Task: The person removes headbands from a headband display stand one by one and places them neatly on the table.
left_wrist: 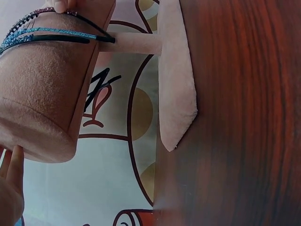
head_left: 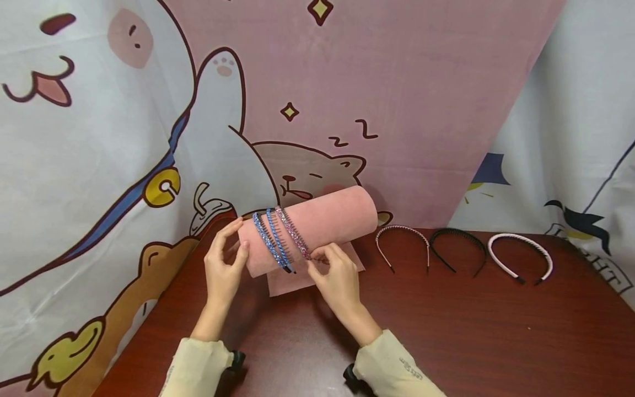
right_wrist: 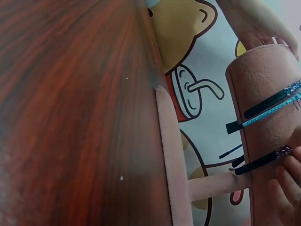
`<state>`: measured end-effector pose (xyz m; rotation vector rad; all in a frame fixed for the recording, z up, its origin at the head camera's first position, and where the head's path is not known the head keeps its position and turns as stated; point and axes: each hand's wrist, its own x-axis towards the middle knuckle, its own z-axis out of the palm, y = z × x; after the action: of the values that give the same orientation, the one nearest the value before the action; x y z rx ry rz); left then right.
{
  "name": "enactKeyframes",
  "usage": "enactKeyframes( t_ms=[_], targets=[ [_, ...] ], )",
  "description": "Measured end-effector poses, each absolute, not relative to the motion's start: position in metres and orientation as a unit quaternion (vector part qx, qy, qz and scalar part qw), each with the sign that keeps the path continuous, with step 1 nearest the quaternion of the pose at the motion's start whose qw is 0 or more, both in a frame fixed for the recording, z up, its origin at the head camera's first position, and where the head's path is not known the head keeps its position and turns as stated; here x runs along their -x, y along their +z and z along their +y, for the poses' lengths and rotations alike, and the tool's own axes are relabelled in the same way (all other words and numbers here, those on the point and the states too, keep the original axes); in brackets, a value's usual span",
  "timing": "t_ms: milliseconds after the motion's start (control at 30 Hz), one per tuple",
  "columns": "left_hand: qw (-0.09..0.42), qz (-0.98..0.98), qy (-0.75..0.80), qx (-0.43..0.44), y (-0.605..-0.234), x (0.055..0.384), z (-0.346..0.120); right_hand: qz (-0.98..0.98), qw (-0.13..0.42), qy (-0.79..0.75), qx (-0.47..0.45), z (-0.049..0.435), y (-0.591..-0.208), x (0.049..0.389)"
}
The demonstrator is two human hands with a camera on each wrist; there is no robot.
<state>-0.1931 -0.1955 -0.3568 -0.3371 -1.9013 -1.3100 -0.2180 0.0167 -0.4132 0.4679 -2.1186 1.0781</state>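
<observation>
Both hands are busy: the right hand [head_left: 338, 275] pinches the near end of a glittery pink headband [head_left: 294, 232] worn over a pink roll [head_left: 339, 212]; the left hand [head_left: 223, 262], thumb and fingers bent, holds the roll's left end. Two blue headbands [head_left: 268, 241] sit alongside; three other headbands [head_left: 520, 237] lie rightward on the table [head_left: 471, 336].

We reach both arms in over the tabletop [head_left: 446, 331], forearms slanting toward each other and toward its back edge, nearer its left edge than its right. Our left hand [head_left: 224, 262] is raised, thumb and index finger parted in a loose curve. Our right hand [head_left: 337, 273] angles leftward, thumb and index finger pinching. Cream sleeves [head_left: 195, 366] end at our wrists.
</observation>
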Motion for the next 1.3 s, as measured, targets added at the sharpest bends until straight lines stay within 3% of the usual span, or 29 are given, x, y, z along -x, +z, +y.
enactKeyframes(
  t_ms=[567, 1067, 1300],
  targets=[
    [0.393, -0.752, -0.512, 0.133, -0.355, 0.192, -0.195, -0.762, 0.305, 0.527, -0.22, 0.031, -0.407, 0.218],
    [0.383, -0.752, -0.523, 0.123, -0.358, 0.188, -0.196, -0.75, 0.349, 0.547, -0.127, 0.078, -0.393, 0.239],
    [0.386, -0.75, -0.522, 0.128, -0.361, 0.194, -0.198, -0.755, 0.334, 0.562, -0.057, 0.112, -0.39, 0.257]
  ],
)
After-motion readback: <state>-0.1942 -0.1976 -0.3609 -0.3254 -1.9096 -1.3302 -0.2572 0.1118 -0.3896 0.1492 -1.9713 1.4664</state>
